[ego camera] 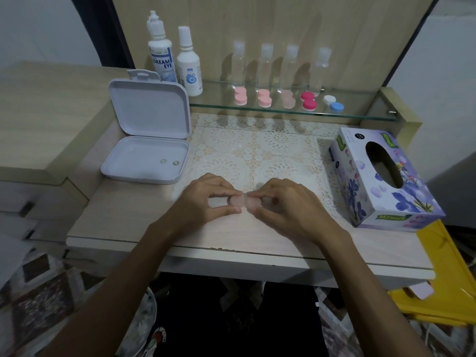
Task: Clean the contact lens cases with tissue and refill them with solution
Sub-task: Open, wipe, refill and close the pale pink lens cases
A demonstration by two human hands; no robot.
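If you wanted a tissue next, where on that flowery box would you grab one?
Probably through the oval slot on top of the tissue box, reaching down from above with the right hand, which is nearer. No tissue sticks out, so fingers would have to dip inside and pinch a sheet.

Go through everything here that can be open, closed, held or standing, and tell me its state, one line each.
Pale pink lens case: capped, held over the table.
Left hand: pinches the case.
Right hand: pinches the case.
White box: lid open, two lenses inside.
Tissue box: no tissue sticking out.
Solution bottles: upright, capped.
Lens cases on the glass shelf: capped.
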